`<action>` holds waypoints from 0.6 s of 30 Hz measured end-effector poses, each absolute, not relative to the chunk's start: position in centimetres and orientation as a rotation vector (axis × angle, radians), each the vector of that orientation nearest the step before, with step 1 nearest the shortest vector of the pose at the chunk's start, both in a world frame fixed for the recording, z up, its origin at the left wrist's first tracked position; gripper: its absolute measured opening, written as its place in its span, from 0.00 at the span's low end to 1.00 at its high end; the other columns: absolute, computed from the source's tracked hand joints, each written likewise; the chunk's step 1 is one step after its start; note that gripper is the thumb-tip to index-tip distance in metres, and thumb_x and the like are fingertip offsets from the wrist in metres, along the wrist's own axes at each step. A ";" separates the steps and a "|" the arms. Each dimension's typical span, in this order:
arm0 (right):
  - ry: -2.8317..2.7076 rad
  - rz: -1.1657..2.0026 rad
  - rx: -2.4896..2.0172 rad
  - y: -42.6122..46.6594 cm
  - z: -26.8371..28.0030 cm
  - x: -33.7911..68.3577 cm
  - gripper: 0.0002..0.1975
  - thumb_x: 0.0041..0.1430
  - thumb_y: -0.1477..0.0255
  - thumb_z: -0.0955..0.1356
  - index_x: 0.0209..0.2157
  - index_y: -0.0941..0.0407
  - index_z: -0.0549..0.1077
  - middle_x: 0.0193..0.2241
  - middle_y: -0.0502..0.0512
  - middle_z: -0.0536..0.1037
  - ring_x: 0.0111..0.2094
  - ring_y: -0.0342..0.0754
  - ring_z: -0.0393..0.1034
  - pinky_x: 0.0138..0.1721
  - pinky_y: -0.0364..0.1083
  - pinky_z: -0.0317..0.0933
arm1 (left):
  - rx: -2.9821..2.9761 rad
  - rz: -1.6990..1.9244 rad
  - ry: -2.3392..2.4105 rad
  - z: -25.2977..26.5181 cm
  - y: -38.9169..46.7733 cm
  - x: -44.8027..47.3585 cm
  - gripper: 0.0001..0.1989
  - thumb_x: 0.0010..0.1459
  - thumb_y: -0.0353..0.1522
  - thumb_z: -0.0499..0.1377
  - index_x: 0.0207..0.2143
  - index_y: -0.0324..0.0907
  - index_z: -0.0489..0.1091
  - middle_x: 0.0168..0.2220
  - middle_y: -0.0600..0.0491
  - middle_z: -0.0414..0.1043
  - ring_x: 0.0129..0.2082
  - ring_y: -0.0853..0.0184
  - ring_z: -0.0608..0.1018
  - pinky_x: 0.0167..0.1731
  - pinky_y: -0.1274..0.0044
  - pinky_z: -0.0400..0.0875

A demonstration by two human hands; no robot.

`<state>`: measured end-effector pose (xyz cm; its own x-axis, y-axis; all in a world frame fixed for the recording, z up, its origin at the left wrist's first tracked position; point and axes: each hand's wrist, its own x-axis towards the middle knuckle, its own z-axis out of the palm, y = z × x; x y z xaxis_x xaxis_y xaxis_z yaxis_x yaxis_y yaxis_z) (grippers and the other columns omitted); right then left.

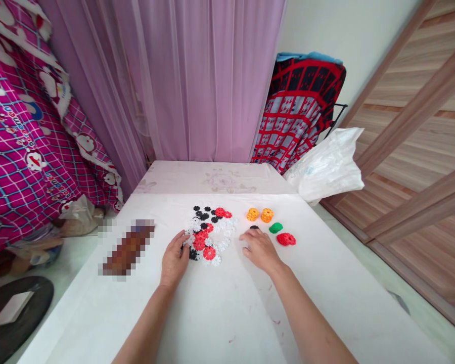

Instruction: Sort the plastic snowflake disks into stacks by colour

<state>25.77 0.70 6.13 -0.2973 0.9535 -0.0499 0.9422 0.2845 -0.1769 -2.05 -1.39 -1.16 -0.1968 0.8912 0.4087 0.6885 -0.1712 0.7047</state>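
Left hand (175,259), pinch unclear, seemingly sorted red, black, white plastic flower-shaped discs (200,241); right hand (261,248), fingers spread, likely needed one next.

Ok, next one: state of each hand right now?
Left hand: at the pile of loose pieces; grip cannot be told.
Right hand: open, near a black piece.

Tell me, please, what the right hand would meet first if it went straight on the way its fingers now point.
The right hand would probably meet the white flower-shaped pieces at the right edge of the pile first, though depth there is unclear.
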 end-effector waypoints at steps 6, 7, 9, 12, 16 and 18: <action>-2.733 0.295 -1.648 2.5 7.4 21.6 0.21 0.59 0.79 0.62 0.52 0.47 0.72 0.45 0.55 0.75 0.48 0.50 0.67 0.44 0.46 0.55 | 1.796 1.371 1.882 -1.3 -1.9 -2.4 0.15 0.59 0.34 0.50 0.44 0.45 0.74 0.52 0.49 0.74 0.52 0.61 0.76 0.56 0.64 0.69; -2.757 0.309 -1.659 2.8 7.4 21.3 0.21 0.59 0.78 0.62 0.51 0.47 0.73 0.45 0.55 0.75 0.47 0.50 0.68 0.43 0.45 0.55 | 1.808 1.360 1.891 -1.4 -2.2 -2.5 0.15 0.59 0.34 0.50 0.44 0.45 0.74 0.53 0.49 0.74 0.53 0.61 0.75 0.56 0.64 0.69; -2.762 0.331 -1.681 3.2 7.2 21.0 0.19 0.59 0.77 0.62 0.48 0.48 0.74 0.45 0.55 0.75 0.47 0.50 0.69 0.40 0.45 0.56 | 1.853 1.310 1.917 -1.7 -2.9 -2.6 0.16 0.60 0.34 0.50 0.45 0.45 0.74 0.54 0.47 0.73 0.53 0.59 0.75 0.55 0.62 0.68; -2.720 0.343 -1.706 3.5 6.9 21.1 0.15 0.58 0.76 0.64 0.45 0.51 0.76 0.45 0.56 0.76 0.46 0.50 0.70 0.39 0.44 0.57 | 1.944 1.210 1.989 -2.2 -3.9 -2.5 0.17 0.59 0.35 0.52 0.49 0.45 0.73 0.56 0.45 0.71 0.56 0.55 0.72 0.58 0.57 0.64; -2.666 0.348 -1.711 3.3 6.5 21.5 0.13 0.61 0.70 0.65 0.45 0.54 0.76 0.47 0.57 0.76 0.47 0.49 0.70 0.42 0.43 0.58 | 2.026 1.071 2.081 -2.6 -4.7 -2.1 0.19 0.59 0.34 0.53 0.52 0.44 0.70 0.58 0.44 0.69 0.59 0.51 0.69 0.60 0.52 0.58; -2.645 0.349 -1.705 3.0 6.4 21.8 0.15 0.60 0.70 0.66 0.49 0.54 0.74 0.48 0.56 0.76 0.48 0.49 0.70 0.44 0.42 0.58 | 2.040 1.034 2.095 -2.5 -4.8 -2.0 0.19 0.60 0.34 0.52 0.53 0.44 0.69 0.58 0.44 0.68 0.60 0.51 0.68 0.60 0.53 0.57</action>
